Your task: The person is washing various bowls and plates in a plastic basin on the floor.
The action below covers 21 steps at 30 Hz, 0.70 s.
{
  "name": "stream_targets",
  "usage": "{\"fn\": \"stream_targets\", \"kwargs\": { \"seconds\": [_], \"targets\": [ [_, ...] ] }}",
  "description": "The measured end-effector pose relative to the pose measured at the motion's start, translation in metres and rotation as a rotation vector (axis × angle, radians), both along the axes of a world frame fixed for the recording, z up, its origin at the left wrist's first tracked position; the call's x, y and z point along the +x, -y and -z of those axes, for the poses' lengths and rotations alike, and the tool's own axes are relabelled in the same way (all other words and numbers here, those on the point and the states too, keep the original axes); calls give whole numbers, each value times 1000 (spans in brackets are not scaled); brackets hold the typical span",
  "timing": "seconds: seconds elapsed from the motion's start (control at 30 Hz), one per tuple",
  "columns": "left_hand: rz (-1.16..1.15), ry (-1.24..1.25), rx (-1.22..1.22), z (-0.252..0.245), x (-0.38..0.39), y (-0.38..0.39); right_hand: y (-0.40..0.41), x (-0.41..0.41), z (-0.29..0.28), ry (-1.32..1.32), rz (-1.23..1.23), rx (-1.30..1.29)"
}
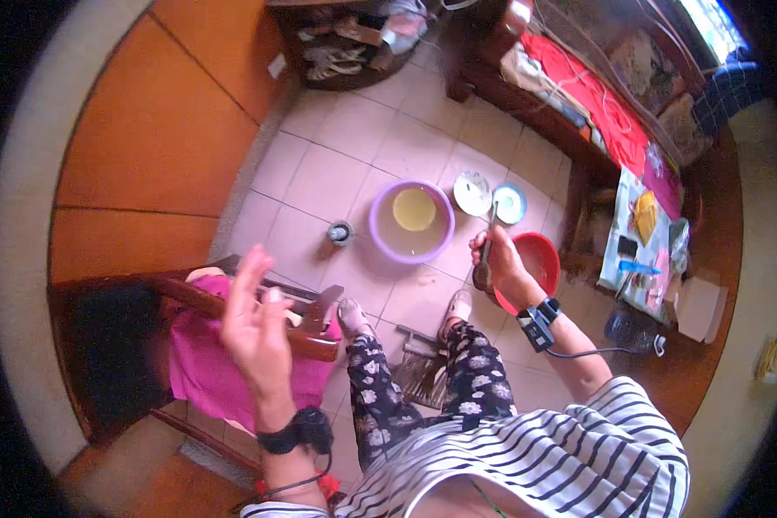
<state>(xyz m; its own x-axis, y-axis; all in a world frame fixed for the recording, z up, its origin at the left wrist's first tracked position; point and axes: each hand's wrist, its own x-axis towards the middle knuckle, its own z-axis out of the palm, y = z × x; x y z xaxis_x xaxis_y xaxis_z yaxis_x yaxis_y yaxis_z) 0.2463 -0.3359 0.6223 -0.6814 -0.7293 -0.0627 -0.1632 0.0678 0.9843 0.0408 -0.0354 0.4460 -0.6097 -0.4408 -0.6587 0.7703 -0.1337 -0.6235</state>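
My right hand is closed around a dark-handled tool whose thin end points up towards the bowls; its kind is unclear. My left hand is raised at the left with fingers apart, holding nothing, above a chair with a magenta cloth. On the tiled floor ahead stands a purple basin of liquid with a pale yellow round thing in it. To its right are a whitish bowl or plate and a blue-rimmed bowl. A red basin lies partly behind my right hand.
A small dark jar or can stands left of the purple basin. A broom head lies between my legs. At the right are a wooden bench with red cloth, a cluttered surface and a large clear plastic bottle.
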Motion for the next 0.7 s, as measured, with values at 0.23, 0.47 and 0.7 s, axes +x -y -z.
{"fn": "stream_targets", "kwargs": {
  "seconds": [0.23,0.47,0.7],
  "targets": [
    [179,106,311,151,-82,-82,-48,2,38,54,138,134],
    [222,288,399,198,-87,-131,-113,49,94,190,341,126],
    [209,287,399,242,-75,-126,-96,86,124,194,298,109]
  ]
}}
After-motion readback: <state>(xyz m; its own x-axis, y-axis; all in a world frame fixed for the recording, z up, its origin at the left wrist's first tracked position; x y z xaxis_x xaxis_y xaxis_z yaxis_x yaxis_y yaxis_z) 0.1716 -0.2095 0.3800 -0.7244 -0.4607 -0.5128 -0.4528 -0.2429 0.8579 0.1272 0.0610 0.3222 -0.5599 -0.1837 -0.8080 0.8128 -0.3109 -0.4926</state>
